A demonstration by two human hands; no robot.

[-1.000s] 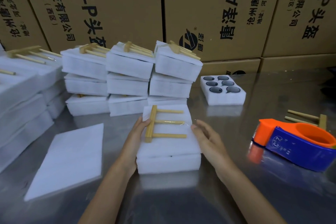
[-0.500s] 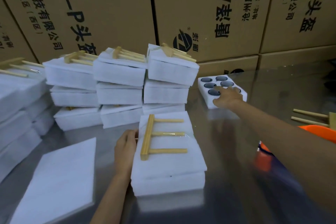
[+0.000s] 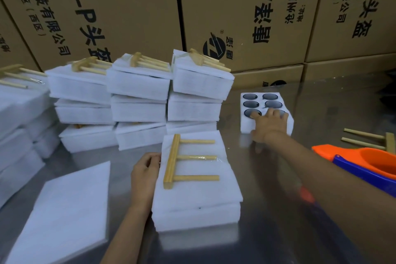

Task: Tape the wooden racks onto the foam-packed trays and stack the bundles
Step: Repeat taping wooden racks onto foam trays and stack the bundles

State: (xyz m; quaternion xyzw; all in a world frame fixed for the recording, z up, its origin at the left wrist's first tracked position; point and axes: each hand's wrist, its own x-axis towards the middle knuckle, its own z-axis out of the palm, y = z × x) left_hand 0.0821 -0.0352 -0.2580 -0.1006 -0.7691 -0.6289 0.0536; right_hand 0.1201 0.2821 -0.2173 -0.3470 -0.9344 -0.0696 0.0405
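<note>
Head view: the right hand has left the taped bundle and now lies with fingers spread on the open foam tray across the bench — likely next for packing. The left hand still grips the bundle's edge.

Dim, bluish; edges seemingly warped

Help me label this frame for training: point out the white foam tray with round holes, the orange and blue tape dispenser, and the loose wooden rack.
White foam tray with round holes (image 3: 260,100), head view, top face between holes.
Orange and blue tape dispenser (image 3: 364,157), head view, orange body.
Loose wooden rack (image 3: 390,140), head view, crossbar.
</note>
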